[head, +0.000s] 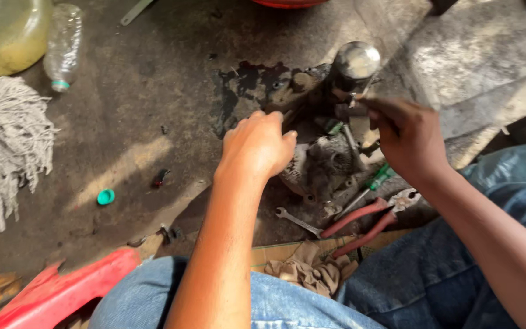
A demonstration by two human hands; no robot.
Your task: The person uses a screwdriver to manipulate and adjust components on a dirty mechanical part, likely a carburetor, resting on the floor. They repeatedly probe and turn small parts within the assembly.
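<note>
Head view: person seated on a concrete floor.
Left hand (257,146): fingers curled, pressing the greasy engine part (324,164), likely steadying it.
Right hand (406,140): pinching a thin tool at its top.
Nearby: pliers (366,220), wrench (298,221), clear bottle (63,45) top left, label unreadable.
</note>
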